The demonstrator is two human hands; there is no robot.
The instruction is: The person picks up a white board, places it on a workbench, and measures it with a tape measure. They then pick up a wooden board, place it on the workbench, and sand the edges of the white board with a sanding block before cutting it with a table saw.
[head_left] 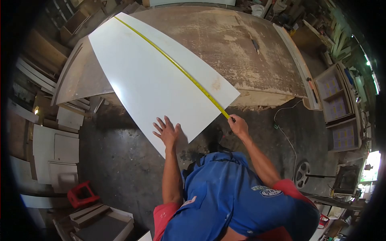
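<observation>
At the far left of our workshop, pale boards [66, 146] lean and lie in stacks, with a red plastic stool [82, 194] on the dark floor [116, 160] below them and an open box [106, 225] nearer to us. Toward the middle, the large white panel [148, 76] lies aslant on the worn brown worktable [209, 44], its near end jutting past the table's edge over the floor. The yellow measuring tape [173, 61] runs lengthwise over the panel, from its far end to its near edge, right of its middle. A light brown smudge marks the panel's near right corner. Farther right, a slim dark tool [255, 46] rests on the scuffed tabletop, and an orange-and-black tool [313, 89] lies on the narrow strip [295, 60] along the table's right side. Beyond, we see a compartmented wooden frame [337, 102], a thin cable [290, 138] trailing across the floor, and a grey wheel-like disc [302, 174].

Our left hand [167, 131] is open, its fingers spread wide and pressed on the panel near its lower left edge, gripping nothing. Our right hand [239, 125] is closed, thumb and fingers pinching the tape's near end just off the panel's edge; whether they also hold its case, we cannot tell.
</observation>
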